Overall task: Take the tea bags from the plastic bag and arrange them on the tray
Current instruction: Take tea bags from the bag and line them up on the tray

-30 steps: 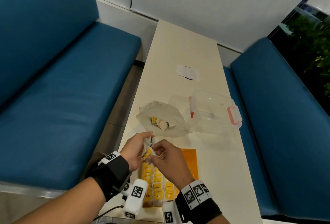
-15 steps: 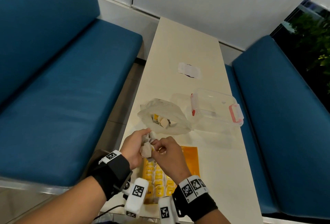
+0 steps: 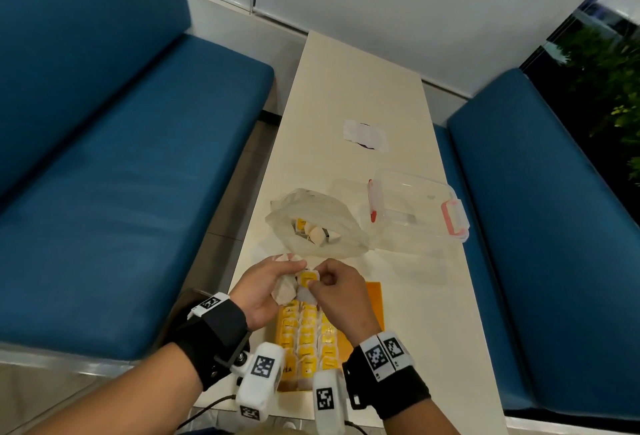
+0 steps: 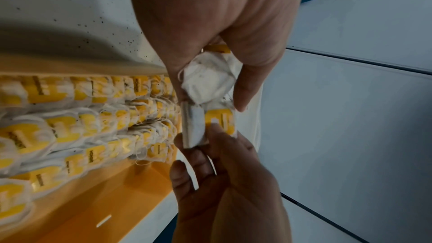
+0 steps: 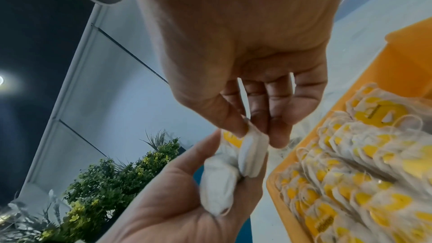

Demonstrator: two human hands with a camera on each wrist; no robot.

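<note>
Above the far end of the orange tray (image 3: pixel 375 303), my left hand (image 3: pixel 289 275) holds a small bunch of white tea bags (image 3: pixel 284 290) in its curled fingers and palm. My right hand (image 3: pixel 317 282) pinches one tea bag (image 4: pixel 194 128) with a yellow tag (image 3: pixel 306 278), still touching the bunch. The right wrist view shows this pinched bag (image 5: pixel 252 151) beside another bag (image 5: pixel 219 188) lying in the left palm. Rows of tea bags (image 3: pixel 308 334) fill the tray's left part. The open plastic bag (image 3: pixel 318 223) lies beyond the hands with a few tea bags (image 3: pixel 317 233) inside.
A clear lidded plastic box (image 3: pixel 415 209) with red clasps stands right of the plastic bag. A white patch (image 3: pixel 363 131) sits farther up the narrow cream table (image 3: pixel 346 88). Blue benches (image 3: pixel 138 192) flank the table on both sides.
Both hands have stayed together over the tray's far end. The bunch has been turned between the fingers, and the right hand now pinches one bag with its yellow tag showing.
</note>
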